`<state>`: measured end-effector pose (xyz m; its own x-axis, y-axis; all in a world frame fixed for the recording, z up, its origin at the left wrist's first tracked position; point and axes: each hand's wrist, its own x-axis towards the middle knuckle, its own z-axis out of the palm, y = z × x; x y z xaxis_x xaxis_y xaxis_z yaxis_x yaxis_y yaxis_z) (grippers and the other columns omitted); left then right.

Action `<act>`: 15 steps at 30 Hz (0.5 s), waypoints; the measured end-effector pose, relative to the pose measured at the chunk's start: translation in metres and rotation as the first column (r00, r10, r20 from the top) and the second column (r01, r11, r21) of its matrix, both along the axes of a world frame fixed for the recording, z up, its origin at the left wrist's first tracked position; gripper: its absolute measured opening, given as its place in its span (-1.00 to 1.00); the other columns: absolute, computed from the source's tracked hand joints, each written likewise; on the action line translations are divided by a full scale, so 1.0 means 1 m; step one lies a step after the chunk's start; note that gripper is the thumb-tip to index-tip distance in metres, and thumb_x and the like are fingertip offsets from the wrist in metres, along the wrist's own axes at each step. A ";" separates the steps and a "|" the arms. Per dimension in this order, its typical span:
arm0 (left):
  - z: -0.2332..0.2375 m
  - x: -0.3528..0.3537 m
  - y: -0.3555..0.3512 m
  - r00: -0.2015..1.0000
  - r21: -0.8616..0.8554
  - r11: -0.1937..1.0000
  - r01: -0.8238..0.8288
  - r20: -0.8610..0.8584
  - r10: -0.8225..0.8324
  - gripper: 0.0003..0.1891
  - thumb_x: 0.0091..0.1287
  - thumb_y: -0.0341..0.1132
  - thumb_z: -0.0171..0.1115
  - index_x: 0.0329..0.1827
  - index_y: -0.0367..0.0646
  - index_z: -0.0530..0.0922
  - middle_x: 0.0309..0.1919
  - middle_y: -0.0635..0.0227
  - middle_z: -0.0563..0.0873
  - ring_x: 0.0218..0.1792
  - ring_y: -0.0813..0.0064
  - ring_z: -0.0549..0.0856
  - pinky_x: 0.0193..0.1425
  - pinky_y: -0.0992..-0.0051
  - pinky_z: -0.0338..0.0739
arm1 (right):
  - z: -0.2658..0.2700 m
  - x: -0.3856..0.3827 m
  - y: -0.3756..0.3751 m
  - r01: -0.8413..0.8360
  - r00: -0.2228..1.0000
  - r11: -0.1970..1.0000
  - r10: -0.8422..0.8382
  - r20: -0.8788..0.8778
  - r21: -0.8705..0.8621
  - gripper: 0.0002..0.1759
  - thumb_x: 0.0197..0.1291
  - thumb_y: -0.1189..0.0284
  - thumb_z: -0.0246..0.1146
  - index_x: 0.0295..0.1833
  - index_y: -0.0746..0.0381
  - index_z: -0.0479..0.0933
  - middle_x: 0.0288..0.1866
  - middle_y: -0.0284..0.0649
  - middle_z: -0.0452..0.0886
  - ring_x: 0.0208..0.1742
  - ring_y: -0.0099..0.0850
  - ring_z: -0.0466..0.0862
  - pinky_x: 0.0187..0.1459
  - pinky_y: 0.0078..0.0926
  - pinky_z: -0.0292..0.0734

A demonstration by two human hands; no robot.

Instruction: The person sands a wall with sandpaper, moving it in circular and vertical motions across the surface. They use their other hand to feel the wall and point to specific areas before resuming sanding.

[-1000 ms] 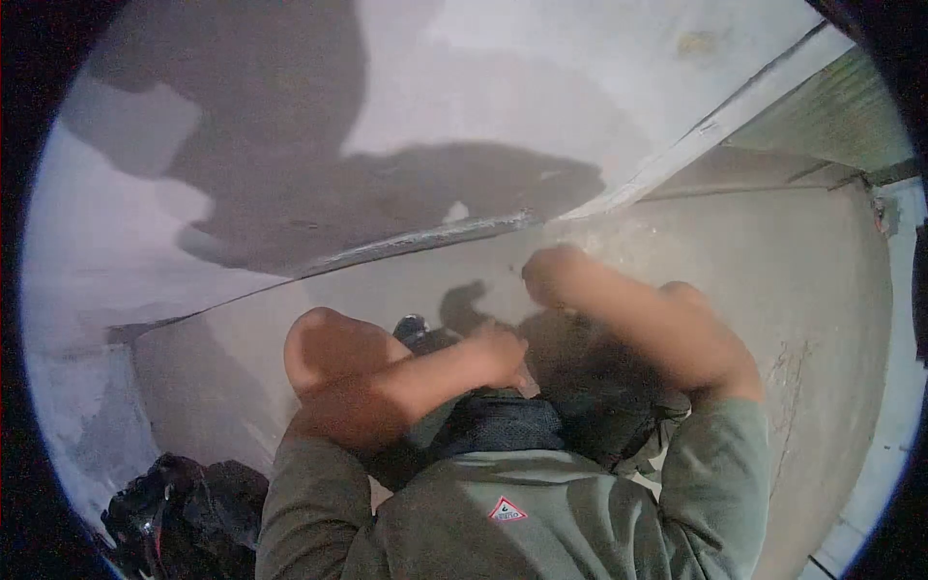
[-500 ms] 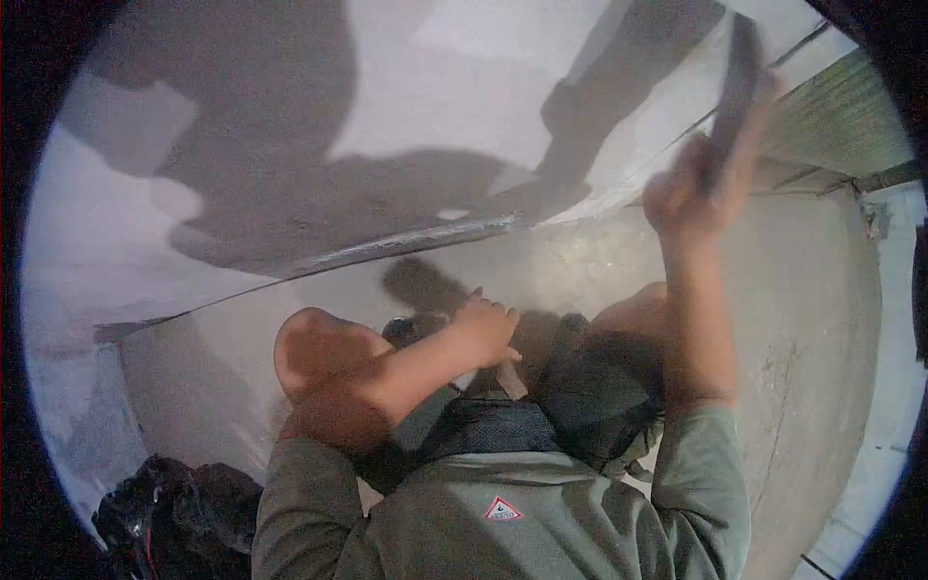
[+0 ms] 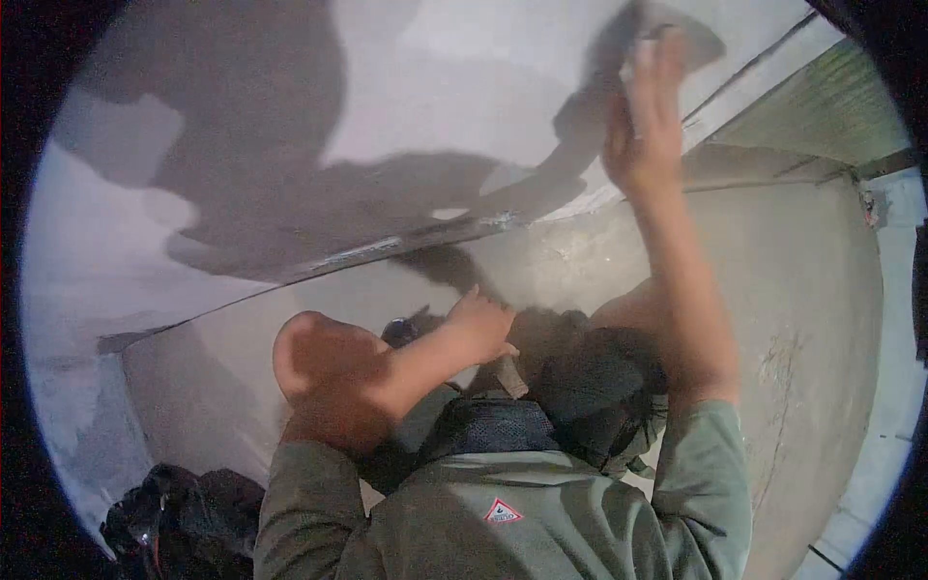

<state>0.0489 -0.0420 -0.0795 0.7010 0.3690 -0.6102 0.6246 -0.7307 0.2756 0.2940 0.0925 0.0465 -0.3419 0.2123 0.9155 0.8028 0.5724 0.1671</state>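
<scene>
Up high, the right hand [image 3: 646, 145] stretches its fingers close to the wall [image 3: 435, 87], beside a thin pale-edged piece [image 3: 633, 87] — blur hides whether they grip it. The left hand [image 3: 480, 319], between the knees [image 3: 324, 343], curls round a brown handle [image 3: 512, 379]. Wall work seems in hand — the next move calls for a flat, steady reach of the right fingers.

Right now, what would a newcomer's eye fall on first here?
First, the right hand, raised before the pale wall at upper right. Then the big dark shadow across the wall's upper left. Near the centre, the left hand grips a brownish piece.
</scene>
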 end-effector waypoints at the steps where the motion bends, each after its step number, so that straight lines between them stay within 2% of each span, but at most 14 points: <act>1: 0.002 0.000 0.001 1.000 0.010 1.000 0.005 -0.016 -0.005 -0.17 0.36 0.27 0.19 0.46 -0.26 0.37 0.22 -0.07 0.63 0.35 0.00 0.55 0.60 -0.01 0.13 | 0.003 -0.001 -0.001 0.020 1.000 0.999 -0.021 -0.017 -0.039 -0.35 0.37 0.56 0.14 0.57 0.29 0.24 0.62 0.06 0.22 0.66 0.10 0.09 0.61 0.02 0.00; 2: 0.003 0.000 0.003 1.000 0.011 1.000 0.004 -0.015 -0.004 -0.17 0.36 0.27 0.19 0.46 -0.26 0.37 0.22 -0.07 0.63 0.35 0.00 0.55 0.60 -0.01 0.13 | 0.011 -0.002 -0.003 0.038 0.999 0.996 -0.041 -0.034 -0.080 -0.34 0.37 0.55 0.15 0.57 0.30 0.24 0.62 0.05 0.22 0.66 0.10 0.09 0.61 0.03 0.00; 4: 0.004 0.002 0.003 0.999 0.045 0.999 0.018 0.028 -0.019 -0.17 0.36 0.28 0.18 0.43 -0.27 0.38 0.16 -0.04 0.65 0.28 0.00 0.59 0.59 -0.02 0.15 | 0.022 0.019 0.009 0.070 0.996 0.991 -0.063 -0.065 0.113 -0.34 0.37 0.53 0.15 0.57 0.30 0.23 0.62 0.12 0.21 0.66 0.10 0.09 0.61 0.00 -0.02; 5: 0.003 0.002 0.001 0.999 0.039 0.999 0.013 0.031 -0.014 -0.17 0.36 0.28 0.18 0.43 -0.27 0.38 0.16 -0.04 0.65 0.28 0.00 0.59 0.59 -0.02 0.15 | 0.030 0.012 0.006 0.046 0.979 0.992 -0.021 -0.203 0.116 -0.35 0.38 0.54 0.13 0.57 0.31 0.23 0.61 0.20 0.19 0.67 0.10 0.08 0.61 -0.01 -0.04; 6: 0.002 0.003 0.000 0.999 0.062 0.998 0.022 0.049 -0.025 -0.18 0.36 0.27 0.18 0.41 -0.28 0.39 0.15 -0.04 0.65 0.28 0.00 0.59 0.58 -0.03 0.15 | 0.025 0.009 0.008 0.043 0.979 0.992 -0.019 -0.202 0.115 -0.35 0.38 0.54 0.13 0.57 0.31 0.23 0.61 0.20 0.19 0.67 0.10 0.08 0.61 -0.01 -0.04; 8: -0.001 0.002 -0.001 0.997 0.089 0.995 0.035 0.062 -0.041 -0.19 0.37 0.27 0.18 0.40 -0.28 0.40 0.14 -0.04 0.66 0.27 0.01 0.59 0.58 -0.03 0.16 | 0.005 0.005 0.011 0.020 0.987 0.998 -0.009 -0.159 0.067 -0.35 0.37 0.55 0.13 0.57 0.30 0.24 0.59 0.26 0.19 0.66 0.12 0.11 0.60 0.00 -0.03; 9: -0.006 0.000 0.000 0.997 0.076 0.997 0.026 0.070 -0.032 -0.20 0.37 0.27 0.18 0.39 -0.28 0.41 0.13 -0.03 0.66 0.27 0.00 0.59 0.58 -0.04 0.15 | 0.001 -0.006 0.014 0.030 0.998 0.999 -0.028 -0.052 0.042 -0.34 0.35 0.56 0.14 0.56 0.29 0.26 0.59 0.24 0.20 0.64 0.13 0.15 0.59 0.02 0.01; 10: -0.008 -0.002 -0.001 0.997 0.067 0.998 0.019 0.078 -0.024 -0.21 0.37 0.27 0.18 0.38 -0.28 0.42 0.13 -0.03 0.66 0.26 0.00 0.60 0.58 -0.05 0.15 | -0.005 -0.020 0.000 -0.062 0.998 0.995 0.059 -0.029 -0.078 -0.33 0.33 0.57 0.15 0.57 0.27 0.26 0.60 0.24 0.19 0.64 0.12 0.15 0.60 0.01 0.00; 12: -0.005 -0.001 0.002 0.999 0.058 0.998 0.018 0.047 -0.021 -0.21 0.37 0.28 0.17 0.37 -0.27 0.43 0.12 -0.03 0.66 0.26 0.00 0.60 0.57 -0.05 0.16 | 0.000 -0.011 0.007 -0.048 0.998 0.997 0.051 0.047 -0.066 -0.33 0.33 0.55 0.16 0.57 0.26 0.27 0.61 0.22 0.17 0.66 0.09 0.11 0.61 0.00 -0.05; 14: 0.000 -0.001 0.002 1.000 0.044 0.999 -0.001 0.025 0.000 -0.21 0.37 0.28 0.17 0.36 -0.27 0.44 0.12 -0.03 0.66 0.25 0.00 0.60 0.57 -0.05 0.16 | 0.012 0.008 0.013 0.081 0.994 0.996 -0.079 -0.077 0.030 -0.35 0.40 0.50 0.13 0.58 0.28 0.22 0.62 0.20 0.17 0.67 0.07 0.10 0.62 -0.04 -0.07; 15: 0.004 -0.001 0.002 0.998 0.049 0.999 -0.007 0.067 0.003 -0.21 0.37 0.28 0.17 0.36 -0.27 0.45 0.11 -0.03 0.66 0.25 0.00 0.60 0.57 -0.06 0.16 | 0.024 0.007 0.012 0.071 0.988 0.991 -0.054 -0.147 0.113 -0.35 0.46 0.45 0.10 0.60 0.33 0.16 0.62 0.19 0.16 0.66 0.06 0.11 0.61 -0.08 -0.06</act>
